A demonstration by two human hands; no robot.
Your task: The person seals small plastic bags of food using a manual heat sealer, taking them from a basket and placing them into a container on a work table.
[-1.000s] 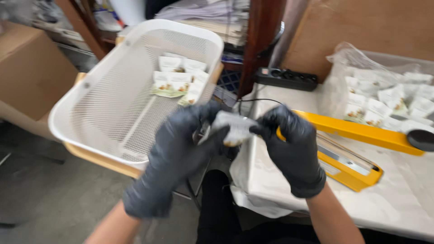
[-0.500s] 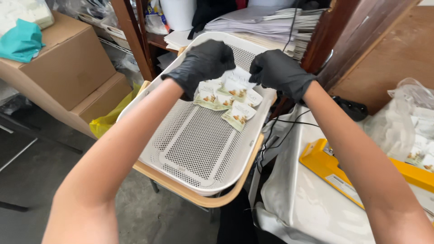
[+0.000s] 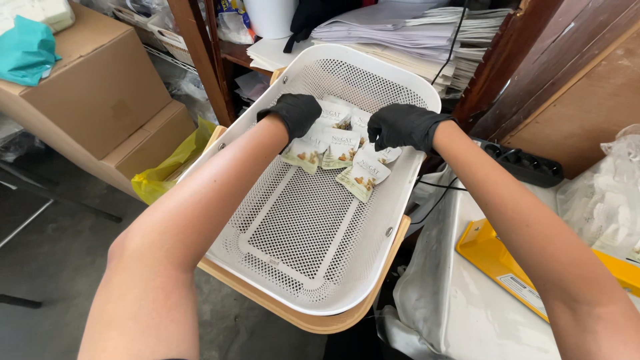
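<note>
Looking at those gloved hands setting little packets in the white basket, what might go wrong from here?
1. The white mesh basket sits tilted on a wooden seat and overhangs it; a push from the left hand or right hand might slide it off.
2. The packets overlap in a loose cluster at the basket's far end, so they may slip down the slope.
3. A black cable hangs beside the right forearm and could snag.

I see my gloved left hand and right hand resting on small sachets inside the white basket.
</note>
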